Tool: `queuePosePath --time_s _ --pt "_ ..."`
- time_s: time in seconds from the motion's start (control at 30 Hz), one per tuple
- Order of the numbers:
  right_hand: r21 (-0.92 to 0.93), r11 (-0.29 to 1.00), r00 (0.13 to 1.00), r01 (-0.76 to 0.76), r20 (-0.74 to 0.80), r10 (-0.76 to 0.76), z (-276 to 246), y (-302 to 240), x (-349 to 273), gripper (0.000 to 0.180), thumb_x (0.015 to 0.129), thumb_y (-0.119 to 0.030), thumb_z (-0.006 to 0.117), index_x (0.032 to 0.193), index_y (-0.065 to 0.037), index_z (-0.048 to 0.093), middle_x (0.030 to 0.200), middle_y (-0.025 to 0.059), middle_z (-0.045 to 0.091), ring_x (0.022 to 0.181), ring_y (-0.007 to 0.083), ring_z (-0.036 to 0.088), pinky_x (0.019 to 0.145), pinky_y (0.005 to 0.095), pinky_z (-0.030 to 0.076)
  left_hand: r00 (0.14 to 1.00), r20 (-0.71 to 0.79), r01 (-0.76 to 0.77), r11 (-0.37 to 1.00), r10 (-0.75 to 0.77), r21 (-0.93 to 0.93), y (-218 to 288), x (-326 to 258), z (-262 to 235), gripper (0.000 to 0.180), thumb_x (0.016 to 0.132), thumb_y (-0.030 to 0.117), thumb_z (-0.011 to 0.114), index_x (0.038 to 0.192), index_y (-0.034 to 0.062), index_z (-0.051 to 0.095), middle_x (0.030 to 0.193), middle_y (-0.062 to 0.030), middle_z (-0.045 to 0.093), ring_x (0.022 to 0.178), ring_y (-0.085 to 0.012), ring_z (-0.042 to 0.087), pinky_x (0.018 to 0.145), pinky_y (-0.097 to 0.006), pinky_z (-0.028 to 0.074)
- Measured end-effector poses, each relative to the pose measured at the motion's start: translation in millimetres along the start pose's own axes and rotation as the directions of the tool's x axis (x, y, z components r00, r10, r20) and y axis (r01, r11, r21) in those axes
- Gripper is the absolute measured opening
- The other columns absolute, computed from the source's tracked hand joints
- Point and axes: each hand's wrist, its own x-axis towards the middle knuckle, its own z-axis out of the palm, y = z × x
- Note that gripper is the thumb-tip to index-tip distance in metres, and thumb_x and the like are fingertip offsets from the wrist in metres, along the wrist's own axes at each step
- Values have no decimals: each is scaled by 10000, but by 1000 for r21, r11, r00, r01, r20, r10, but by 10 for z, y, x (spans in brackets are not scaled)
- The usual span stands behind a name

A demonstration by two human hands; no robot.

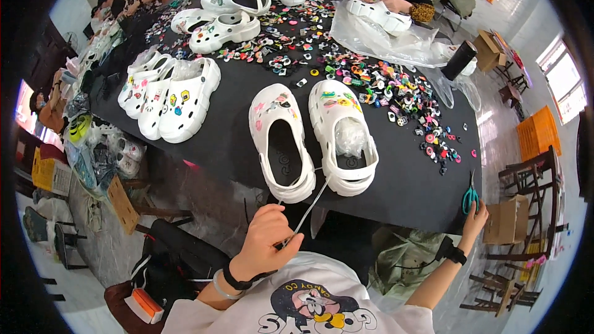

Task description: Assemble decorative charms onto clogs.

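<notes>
**White clogs, paired and tied with string**

White clogs (312,139), one pair, are set side by side near the front edge of the black tabletop (229,142), toes pointing away; coloured charms are fixed on both uppers. A crumpled clear plastic wad (351,137) is lodged inside the right-hand clog. A thin white string (311,205) is run from the heel straps down past the tabletop edge.

Left hand (267,235): closed, with the lower end of the string pinched between thumb and fingers, held below the tabletop edge in front of the pair. A dark band and a pale bangle are worn at the wrist.

Right hand (475,216): stretched out to the right, fingers loosely spread and laid at the handles of the teal scissors (470,195), which lie on the front right corner of the tabletop; whether they are actually gripped cannot be told.

Loose charms (383,93) are scattered in a broad band across the middle and right of the tabletop. Further white clogs (167,99), already decorated, are lined up at the left. Other people's hands are seen at another clog (378,15) on a plastic sheet at the far side.
</notes>
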Motion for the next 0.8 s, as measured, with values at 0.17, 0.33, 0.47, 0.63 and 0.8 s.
queuePosePath --time_s 0.17,0.33,0.47,0.63,0.8 --pt "-100 977 977 186 126 -173 -13 76 101 378 914 -162 644 1253 -25 550 1119 177 608 1007 345 592 849 435 477 999 -41 -26 988 33 150 -1 -12 39 120 730 35 671 642 36 589 619 -70 521 655 -227 567 975 -454 422" --pt "76 979 971 187 135 -196 -217 -102 -68 456 917 -109 626 1345 -52 478 1155 140 613 993 263 612 824 386 477 995 71 -93 943 74 319 66 -4 -12 124 758 51 693 687 40 591 676 -71 549 735 -230 577 945 -450 420" --pt "807 489 882 -332 449 -143 -630 -1376 -702 622 923 -219 649 1470 -112 373 1197 84 610 928 142 592 756 283 478 979 180 -130 967 91 221 26 -58 -47 132 760 53 693 689 35 583 695 -82 557 780 -258 575 854 -440 436" --pt "657 340 474 -672 735 -485 -566 -2163 -1431 868 834 -381 733 1505 -86 268 1135 166 626 839 197 638 701 285 509 966 215 -172 979 145 113 -5 -3 -123 141 747 52 697 678 29 576 696 -99 555 752 -276 565 759 -401 456" --pt "491 437 85 -754 733 -675 -363 -2607 -1701 879 820 -425 744 1466 -26 301 996 78 551 852 161 563 738 303 469 960 204 -213 974 193 82 -17 33 -177 137 739 46 690 669 29 573 694 -104 552 722 -285 561 719 -390 462"
